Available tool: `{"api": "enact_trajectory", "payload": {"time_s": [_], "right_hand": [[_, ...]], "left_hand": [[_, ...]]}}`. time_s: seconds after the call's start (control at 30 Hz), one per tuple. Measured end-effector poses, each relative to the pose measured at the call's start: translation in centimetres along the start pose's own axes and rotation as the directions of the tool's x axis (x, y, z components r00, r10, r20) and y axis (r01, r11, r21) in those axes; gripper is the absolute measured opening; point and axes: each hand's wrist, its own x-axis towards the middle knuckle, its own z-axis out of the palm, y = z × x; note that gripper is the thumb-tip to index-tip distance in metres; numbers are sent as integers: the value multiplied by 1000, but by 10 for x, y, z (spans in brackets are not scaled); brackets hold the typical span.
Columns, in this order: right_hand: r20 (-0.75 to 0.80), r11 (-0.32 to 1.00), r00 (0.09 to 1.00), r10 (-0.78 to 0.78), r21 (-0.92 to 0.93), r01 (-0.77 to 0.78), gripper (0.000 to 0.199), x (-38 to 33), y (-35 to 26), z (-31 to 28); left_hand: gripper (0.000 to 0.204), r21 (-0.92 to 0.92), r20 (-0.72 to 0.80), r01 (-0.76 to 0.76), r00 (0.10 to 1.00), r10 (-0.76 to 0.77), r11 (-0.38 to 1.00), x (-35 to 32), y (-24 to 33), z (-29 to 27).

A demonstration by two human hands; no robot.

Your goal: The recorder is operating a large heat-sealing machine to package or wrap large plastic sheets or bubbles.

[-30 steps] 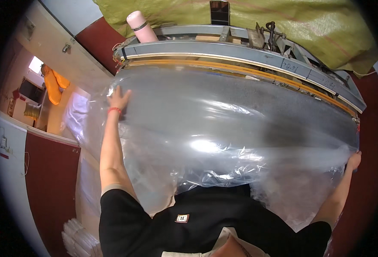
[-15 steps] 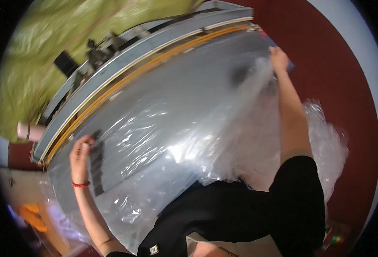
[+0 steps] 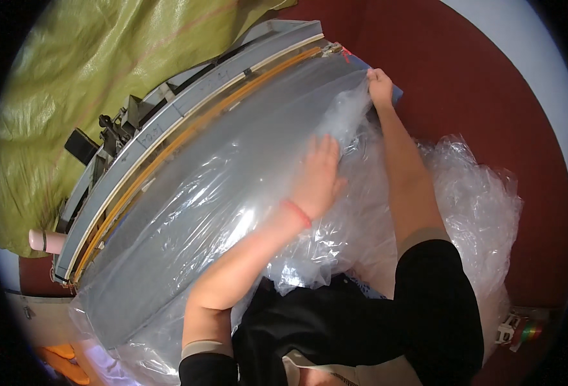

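Plastic film, clear & thin, lies spread along the near side of the grey metal frame, wrinkled & shiny. L to R: pink bottle by the frame's L end; yellow-green sheeting beyond the frame; dark metal clamp, or smth like one, at its far side; orange strip along its near side, betw. it & the film. Further R, our L hand, red bracelet at the wrist, is open & flat over the film, well apart from the frame; can't tell how hard it presses, if at all. Then our R hand, near the frame's R end, has its fingers closed on the film's edge, which bunches there. Farthest R, more of the film sits in a loose, crumpled heap, well apart from the frame.

Handling: we'd guess v. light, limp, slippery, prob. clingy & easy to crease or tear. Best hold, we think: a gathered edge near the frame's R end, w/ a flat palm for the spread part; pinching the taut middle would prob. just slip.
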Motion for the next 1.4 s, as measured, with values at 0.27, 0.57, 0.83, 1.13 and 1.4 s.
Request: {"api": "enact_trajectory", "payload": {"time_s": [0.27,0.57,0.83,1.13,1.4], "right_hand": [[-15,999,999,-49,19,49,25,7,9,2],[12,1000,1000,8,-14,-8,26,1,-4,-2],[-9,998,1000,-26,-57,25,27,-2,-3,-2],[37,1000,999,-14,13,14,27,-1,-1,-3],[-39,989,999,-22,-149,16,29,-2,-9,-4]], "left_hand": [[28,98,39,84,995,-88,992,4,-33,-1],[43,-368,51,294,954,-296,882,-33,-11,-13],[24,-252,173,361,930,-325,898,-21,-22,-14],[9,-750,111,347,905,-410,563,-36,14,-55],[13,135,-413,-79,901,128,988,-32,1,-70]]}}
